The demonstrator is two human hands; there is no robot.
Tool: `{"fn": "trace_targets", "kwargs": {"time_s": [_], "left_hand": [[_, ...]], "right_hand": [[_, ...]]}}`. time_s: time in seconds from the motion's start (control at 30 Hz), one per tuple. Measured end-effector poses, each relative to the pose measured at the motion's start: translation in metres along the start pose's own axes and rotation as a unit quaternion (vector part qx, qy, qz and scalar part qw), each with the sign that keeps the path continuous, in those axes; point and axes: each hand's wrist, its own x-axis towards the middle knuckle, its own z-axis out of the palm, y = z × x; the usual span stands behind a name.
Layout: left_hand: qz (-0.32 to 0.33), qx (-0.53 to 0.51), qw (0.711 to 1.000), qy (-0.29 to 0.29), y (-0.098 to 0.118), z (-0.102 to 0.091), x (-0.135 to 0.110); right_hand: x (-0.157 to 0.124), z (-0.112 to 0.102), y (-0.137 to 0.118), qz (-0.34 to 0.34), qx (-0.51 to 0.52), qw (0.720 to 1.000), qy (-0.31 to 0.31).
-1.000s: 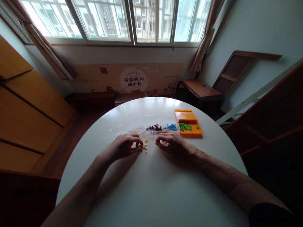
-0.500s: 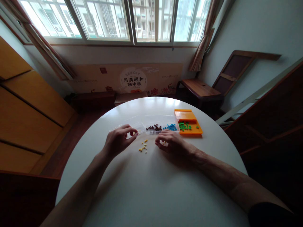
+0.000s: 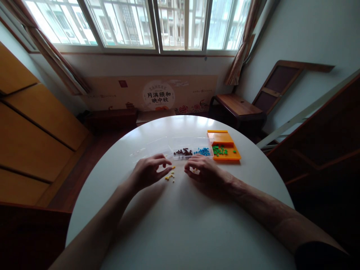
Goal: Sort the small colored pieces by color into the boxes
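A small pile of yellow pieces [image 3: 170,176] lies on the round white table [image 3: 180,225] between my hands. My left hand [image 3: 149,171] rests just left of the pile, thumb and forefinger apart and reaching toward it, holding nothing I can see. My right hand [image 3: 204,170] lies on the table to the right of the pile with its fingers curled. A pale bit shows at its fingertips, and whether it is gripped is unclear. Just beyond both hands stands a clear compartment tray [image 3: 168,144] holding brown pieces [image 3: 183,152] and blue pieces [image 3: 204,151].
An orange tray [image 3: 234,154] with green pieces [image 3: 219,150] sits right of the clear tray. Behind the table are a window wall, a wooden bench [image 3: 239,105] at the right and wooden cabinets [image 3: 33,131] at the left.
My left hand went from the yellow pile up to the clear tray's left compartment, then came back down beside the pile. My right hand stayed still.
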Motion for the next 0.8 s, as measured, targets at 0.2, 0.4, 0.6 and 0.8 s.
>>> {"fn": "trace_targets", "kwargs": {"time_s": [0.2,0.4,0.6,0.8], "left_hand": [[0.024,-0.049,0.997,-0.062,0.002,0.006,-0.003],[0.017,-0.074,0.993,-0.086,0.004,0.005,-0.002],[0.019,-0.086,0.991,-0.103,0.008,-0.002,0.000],[0.021,-0.081,0.989,-0.123,0.010,-0.010,0.001]], "right_hand": [[0.003,-0.001,-0.003,-0.001,-0.005,1.000,0.002],[0.002,0.001,0.000,-0.010,-0.005,1.000,-0.010],[0.002,0.000,-0.001,-0.008,-0.004,1.000,-0.009],[0.001,0.002,0.002,-0.012,-0.007,1.000,-0.010]]}}
